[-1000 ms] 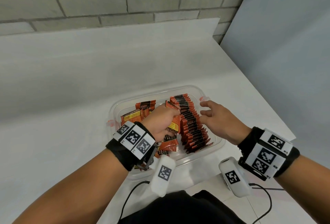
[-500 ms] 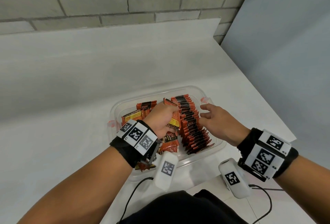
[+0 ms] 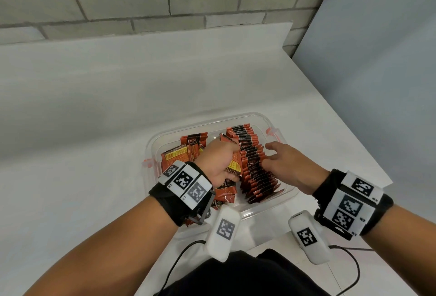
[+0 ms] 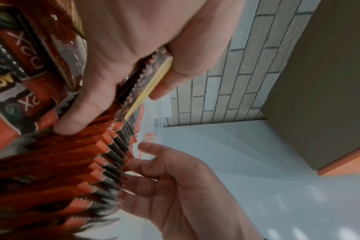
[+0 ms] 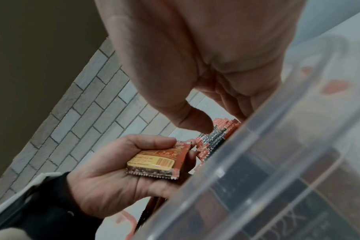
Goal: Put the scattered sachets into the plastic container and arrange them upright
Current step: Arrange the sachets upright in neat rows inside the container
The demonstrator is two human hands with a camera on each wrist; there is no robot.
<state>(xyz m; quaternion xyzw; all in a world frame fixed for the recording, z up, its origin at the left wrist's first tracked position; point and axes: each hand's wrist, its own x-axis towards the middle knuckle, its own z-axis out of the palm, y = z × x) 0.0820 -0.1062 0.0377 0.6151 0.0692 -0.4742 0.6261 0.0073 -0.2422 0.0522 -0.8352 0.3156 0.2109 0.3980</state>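
Clear plastic container (image 3: 279, 197): sits on the white table (image 3: 94, 130) right in front of the person, orange clips on both short ends, see-through walls.
Upright row of sachets (image 3: 253, 166): orange and black packets standing on edge in one long line along the right half of the container, zigzag tops pointing up, packed pretty tight.
Loose sachets (image 3: 182, 154): a handful lying flat or leaning in the left half, not lined up, some partly hidden under the left wrist.
Left hand (image 3: 218, 162): inside the container, fingers and thumb curled round a held sachet (image 5: 158, 162), yellow label side showing; it's held just beside the left face of the row.
Right hand (image 3: 289, 166): fingers fairly straight and a bit spread, fingertips (image 4: 134, 162) touching the right-hand edges of the standing sachets, holding nothing.
Wrist gear: black bands with white marker blocks on both wrists, cables hanging down.
Background: grey brick wall (image 3: 165, 0) behind the table.
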